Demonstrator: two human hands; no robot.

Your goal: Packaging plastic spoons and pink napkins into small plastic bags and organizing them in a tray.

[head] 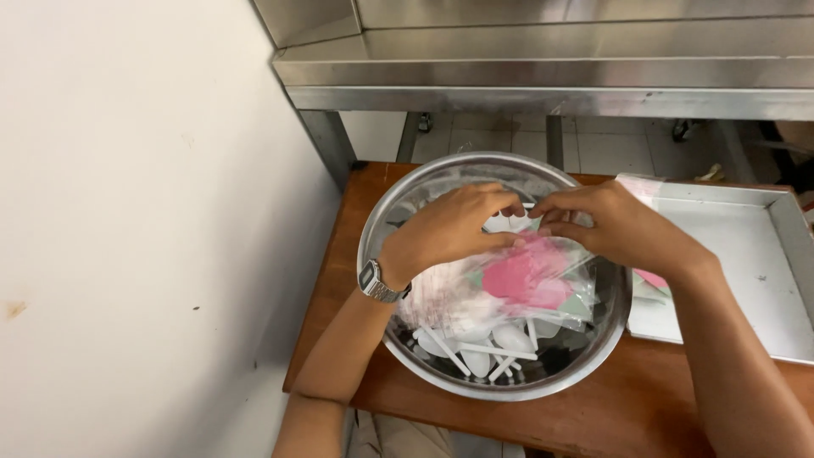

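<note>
A large steel bowl (407, 203) sits on a brown wooden table (339, 254). It holds several white plastic spoons (496, 343). Over the bowl both hands grip a clear plastic bag (530, 276) with pink and pale green pieces inside. My left hand (454, 225), with a wristwatch on its wrist, pinches the bag's top edge from the left. My right hand (615, 225) pinches the same edge from the right, fingertips almost touching the left ones.
A shallow steel tray (746, 254) lies to the right of the bowl, with another pink packet partly under my right wrist. A steel counter (551, 72) overhangs at the back. A white wall (127, 229) runs along the left.
</note>
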